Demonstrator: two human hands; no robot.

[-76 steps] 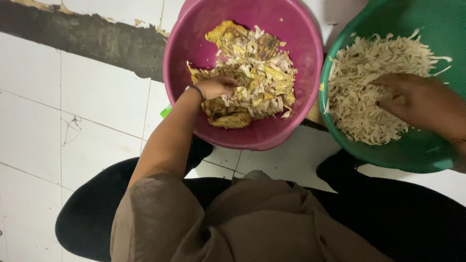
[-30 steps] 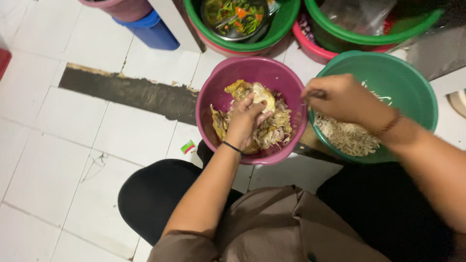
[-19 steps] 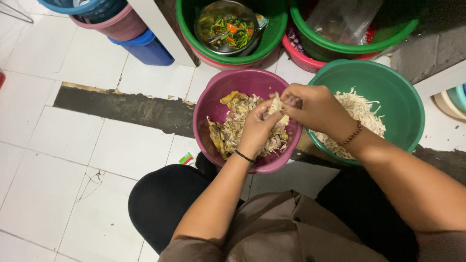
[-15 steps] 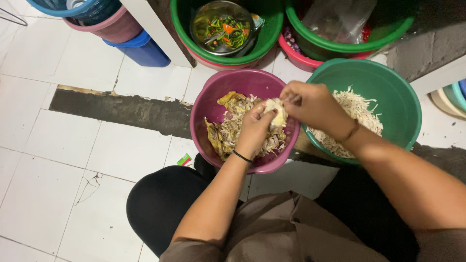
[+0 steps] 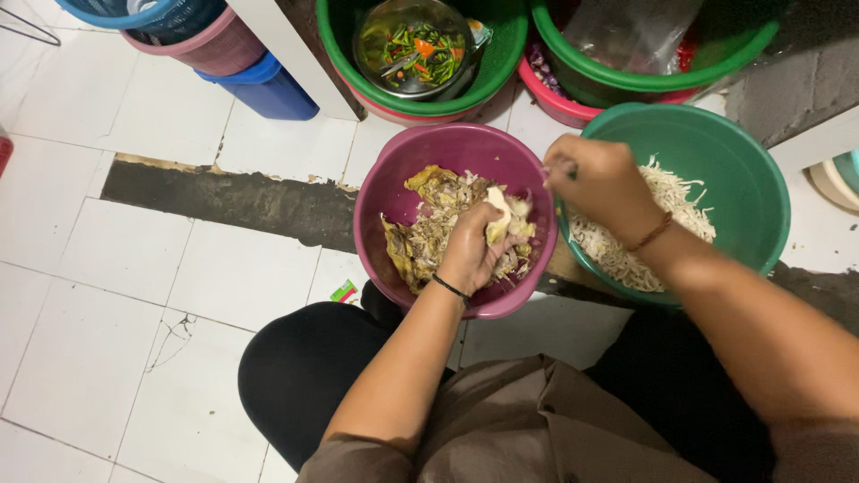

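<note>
Left hand [image 5: 470, 250] clamped on pale chicken piece [image 5: 497, 224] inside magenta basin [image 5: 394, 179]. Right hand [image 5: 601, 183] pinched shut over green basin [image 5: 761, 192] of shreds [image 5: 676, 201] (pinched contents not visible). Risk: greasy meat slipping, shreds dropping between basins onto tile floor [image 5: 125, 250].

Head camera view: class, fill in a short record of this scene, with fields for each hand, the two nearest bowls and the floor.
left hand: holds a pale piece of cooked meat over the pink bowl
right hand: pinched shut above the green bowl
pink bowl: mixed meat scraps
green bowl: pale shredded strands
floor: white tiles, one dark gap
</note>
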